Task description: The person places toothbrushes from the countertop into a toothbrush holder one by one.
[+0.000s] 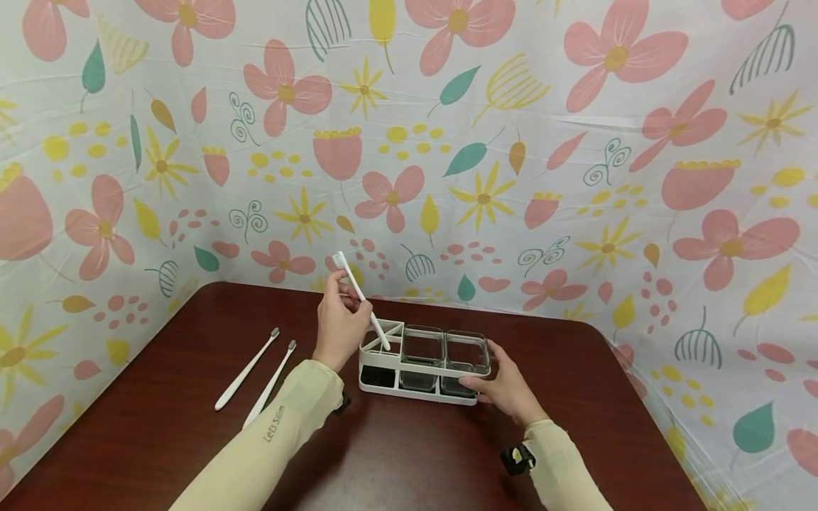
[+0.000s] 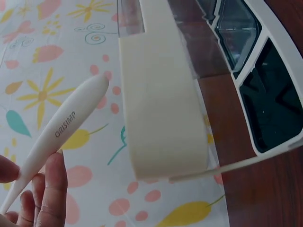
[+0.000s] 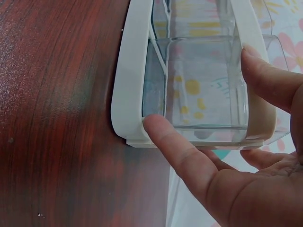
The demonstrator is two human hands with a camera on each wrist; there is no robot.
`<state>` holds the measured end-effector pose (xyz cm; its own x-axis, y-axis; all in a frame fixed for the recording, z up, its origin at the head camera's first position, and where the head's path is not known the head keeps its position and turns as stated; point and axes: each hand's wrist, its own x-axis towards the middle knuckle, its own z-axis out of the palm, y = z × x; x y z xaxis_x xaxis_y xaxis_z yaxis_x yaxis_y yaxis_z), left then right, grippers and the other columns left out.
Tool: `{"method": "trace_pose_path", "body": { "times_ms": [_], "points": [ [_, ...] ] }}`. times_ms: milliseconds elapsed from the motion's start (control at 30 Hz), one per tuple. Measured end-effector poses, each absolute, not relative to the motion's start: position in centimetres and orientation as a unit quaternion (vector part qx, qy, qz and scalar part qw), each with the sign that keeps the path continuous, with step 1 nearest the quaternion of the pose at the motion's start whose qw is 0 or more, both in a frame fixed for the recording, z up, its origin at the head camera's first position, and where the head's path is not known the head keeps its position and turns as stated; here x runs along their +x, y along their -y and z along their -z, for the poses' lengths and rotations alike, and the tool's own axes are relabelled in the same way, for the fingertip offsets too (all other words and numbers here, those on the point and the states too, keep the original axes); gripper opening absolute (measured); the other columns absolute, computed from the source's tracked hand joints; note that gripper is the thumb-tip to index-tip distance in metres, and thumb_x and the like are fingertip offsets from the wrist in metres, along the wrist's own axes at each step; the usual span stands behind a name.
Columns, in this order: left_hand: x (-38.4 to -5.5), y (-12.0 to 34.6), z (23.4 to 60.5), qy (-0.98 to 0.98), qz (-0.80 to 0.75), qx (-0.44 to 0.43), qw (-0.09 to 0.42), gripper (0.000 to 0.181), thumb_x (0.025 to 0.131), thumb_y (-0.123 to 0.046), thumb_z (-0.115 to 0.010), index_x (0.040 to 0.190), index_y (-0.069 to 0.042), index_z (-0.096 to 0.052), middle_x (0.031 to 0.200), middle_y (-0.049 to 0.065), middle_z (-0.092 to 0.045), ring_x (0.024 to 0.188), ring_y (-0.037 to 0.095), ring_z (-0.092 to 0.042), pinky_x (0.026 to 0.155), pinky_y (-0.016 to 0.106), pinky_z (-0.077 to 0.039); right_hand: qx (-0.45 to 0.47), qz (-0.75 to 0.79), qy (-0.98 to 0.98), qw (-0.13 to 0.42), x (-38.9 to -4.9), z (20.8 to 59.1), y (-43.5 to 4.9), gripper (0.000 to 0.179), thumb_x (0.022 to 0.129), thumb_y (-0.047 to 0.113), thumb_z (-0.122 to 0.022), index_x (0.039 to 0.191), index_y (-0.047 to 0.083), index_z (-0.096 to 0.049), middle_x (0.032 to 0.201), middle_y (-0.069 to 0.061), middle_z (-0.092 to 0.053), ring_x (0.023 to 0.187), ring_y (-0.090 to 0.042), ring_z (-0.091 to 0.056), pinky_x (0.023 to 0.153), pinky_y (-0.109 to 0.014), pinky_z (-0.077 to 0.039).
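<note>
My left hand [image 1: 341, 323] pinches a white toothbrush [image 1: 377, 328], bristles up and handle end slanting down. In the head view that end overlaps the divided left section of a white toothbrush holder [image 1: 422, 367]; in the left wrist view the handle [image 2: 78, 109], lettered ORISIMP, shows beside the holder's upper band [image 2: 163, 104], apart from it. At the holder's right end my right hand [image 1: 508, 383] grips the frame. Its thumb touches the upper band [image 3: 260, 111] and its index finger reaches the lower band [image 3: 128, 80]. Two clear cups [image 1: 423, 345] sit side by side in the holder.
Left of the holder, two more white toothbrushes, one [image 1: 246, 370] farther left and one [image 1: 270, 387] partly behind my left sleeve, lie on the dark red-brown table [image 1: 409, 454]. A flower-patterned cloth [image 1: 409, 142] hangs behind the table and along its sides.
</note>
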<state>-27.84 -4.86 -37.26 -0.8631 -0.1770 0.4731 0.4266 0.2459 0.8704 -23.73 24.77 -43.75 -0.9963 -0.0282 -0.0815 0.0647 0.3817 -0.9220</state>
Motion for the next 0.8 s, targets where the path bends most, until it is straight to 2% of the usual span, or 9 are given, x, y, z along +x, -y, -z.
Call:
{"method": "trace_pose_path", "body": {
  "times_ms": [67, 267, 433, 600, 800],
  "points": [
    [-27.8, 4.6, 37.5, 0.745, 0.613, -0.087, 0.25, 0.051, 0.085, 0.003, -0.06, 0.132, -0.007, -0.044, 0.096, 0.007, -0.051, 0.079, 0.02, -0.059, 0.06, 0.034, -0.054, 0.011, 0.559, -0.828, 0.042, -23.7, 43.8, -24.8, 0.098, 0.083, 0.012, -0.082, 0.156, 0.005, -0.018, 0.148, -0.031, -0.031, 0.089, -0.026, -0.068, 0.077, -0.048, -0.056],
    [-27.7, 3.9, 38.2, 0.75, 0.602, -0.1, 0.256, 0.051, 0.086, 0.004, -0.06, 0.132, -0.006, -0.043, 0.097, 0.007, -0.052, 0.081, 0.021, -0.057, 0.068, 0.036, -0.051, 0.007, 0.564, -0.824, 0.042, -23.6, 43.7, -24.8, 0.097, 0.083, 0.011, -0.081, 0.156, 0.005, -0.018, 0.148, -0.031, -0.031, 0.089, -0.026, -0.068, 0.076, -0.047, -0.056],
    [-27.7, 3.3, 38.8, 0.757, 0.6, -0.101, 0.238, 0.051, 0.087, 0.002, -0.059, 0.134, -0.006, -0.043, 0.099, 0.008, -0.052, 0.084, 0.021, -0.055, 0.072, 0.038, -0.049, 0.007, 0.566, -0.823, 0.043, -23.6, 43.7, -24.8, 0.096, 0.083, 0.01, -0.081, 0.156, 0.005, -0.019, 0.148, -0.031, -0.031, 0.088, -0.025, -0.068, 0.076, -0.047, -0.056],
    [-27.5, 2.8, 39.2, 0.762, 0.6, -0.105, 0.222, 0.051, 0.088, 0.002, -0.059, 0.136, -0.007, -0.044, 0.102, 0.007, -0.054, 0.086, 0.02, -0.056, 0.072, 0.037, -0.049, 0.007, 0.569, -0.821, 0.045, -23.6, 43.7, -24.8, 0.096, 0.083, 0.01, -0.081, 0.156, 0.006, -0.018, 0.149, -0.03, -0.03, 0.087, -0.027, -0.068, 0.076, -0.047, -0.056],
    [-27.4, 2.3, 39.4, 0.772, 0.58, -0.132, 0.226, 0.043, 0.089, 0.003, -0.058, 0.13, -0.005, -0.05, 0.097, 0.01, -0.057, 0.084, 0.02, -0.056, 0.071, 0.038, -0.052, 0.005, 0.571, -0.82, 0.043, -23.6, 43.8, -24.9, 0.096, 0.083, 0.009, -0.081, 0.156, 0.006, -0.019, 0.149, -0.03, -0.03, 0.088, -0.028, -0.068, 0.076, -0.047, -0.056]
  ]
}}
